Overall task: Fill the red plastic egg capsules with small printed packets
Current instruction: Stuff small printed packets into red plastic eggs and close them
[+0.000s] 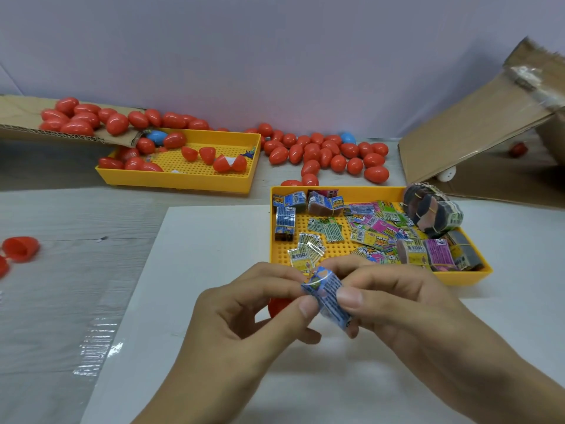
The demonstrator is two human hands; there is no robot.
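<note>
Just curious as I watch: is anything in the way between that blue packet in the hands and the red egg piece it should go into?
Nothing separate blocks it. The blue packet is pinched by both hands, and the left hand itself half hides the red capsule piece just below.

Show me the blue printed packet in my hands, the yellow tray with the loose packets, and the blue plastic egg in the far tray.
Blue printed packet (328,293): head view, its middle.
Yellow plastic packet tray (342,191): head view, far rim.
Blue plastic egg (156,136): head view, its top.
</note>
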